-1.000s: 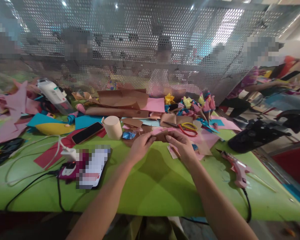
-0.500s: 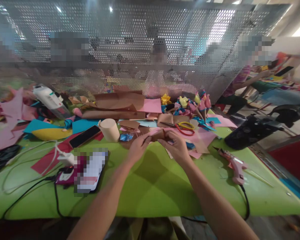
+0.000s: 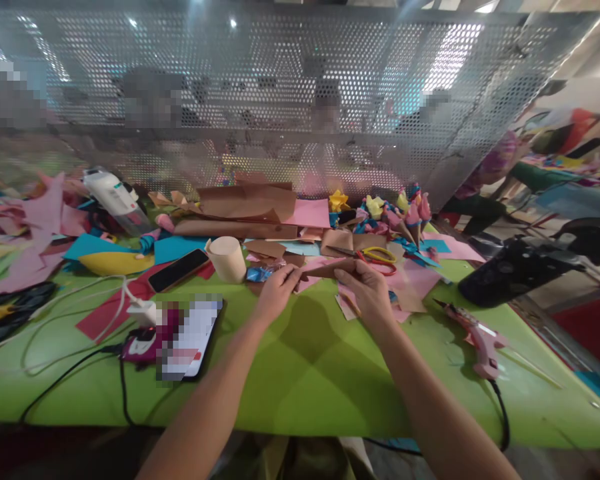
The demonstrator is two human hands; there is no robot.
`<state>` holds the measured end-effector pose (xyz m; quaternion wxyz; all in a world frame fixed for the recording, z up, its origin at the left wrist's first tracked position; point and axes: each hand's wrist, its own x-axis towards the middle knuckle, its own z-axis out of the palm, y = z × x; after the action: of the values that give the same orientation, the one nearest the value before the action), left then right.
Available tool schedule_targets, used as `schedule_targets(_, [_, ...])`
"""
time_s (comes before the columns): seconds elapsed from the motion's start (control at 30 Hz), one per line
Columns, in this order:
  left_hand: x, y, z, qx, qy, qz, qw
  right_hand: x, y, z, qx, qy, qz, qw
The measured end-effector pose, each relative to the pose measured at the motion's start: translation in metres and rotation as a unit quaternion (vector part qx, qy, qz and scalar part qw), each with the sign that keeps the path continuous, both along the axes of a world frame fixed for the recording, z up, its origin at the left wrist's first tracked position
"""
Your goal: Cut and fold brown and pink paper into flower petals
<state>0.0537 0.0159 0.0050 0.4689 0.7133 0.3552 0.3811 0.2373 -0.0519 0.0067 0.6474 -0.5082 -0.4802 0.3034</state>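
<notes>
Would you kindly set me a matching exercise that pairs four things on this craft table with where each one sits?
Things:
1. brown paper cone
2. pink glue gun
3. beige roll
4. scissors

Places:
A. lying on the green table, to the right of the right hand
B. held between the left hand and the right hand
C. just beyond the right hand, among paper pieces
D. to the left of the left hand, beside the black phone

Pairs: 1-B, 2-A, 3-D, 4-C

Matt brown paper in the rolled cone (image 3: pixel 330 269); smooth matt green cover on the worktop (image 3: pixel 305 380); perforated grey metal in the screen (image 3: pixel 280 80).
</notes>
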Motion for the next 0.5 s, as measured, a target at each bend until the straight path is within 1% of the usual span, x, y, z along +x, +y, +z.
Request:
schedule_targets(0.13, [0.0007,0.0022,-0.0018,-0.039,-0.056,-0.008,0.998,0.0041,0.0011,-0.0079,-0.014,0.015,-0.006,1.0])
schedule_targets(0.23, [-0.0006,0.002,-0.0011,-0.056,-0.077,-0.012,0.995,0.006,0.0012,-0.011,-0.014,0.018,-0.002,1.0])
schedule_targets(0.37, [-0.0027,-0.0006,0.0021,-0.064,-0.083,-0.039,0.994,0.0066,0.0003,-0.0102,0.002,-0.005,0.001,1.0])
schedule_targets(0.5, [-0.0023,-0.0006,0.0014,-0.097,-0.101,-0.065,0.988,0.0054,-0.0007,-0.0069,0.017,-0.012,0.014,1.0])
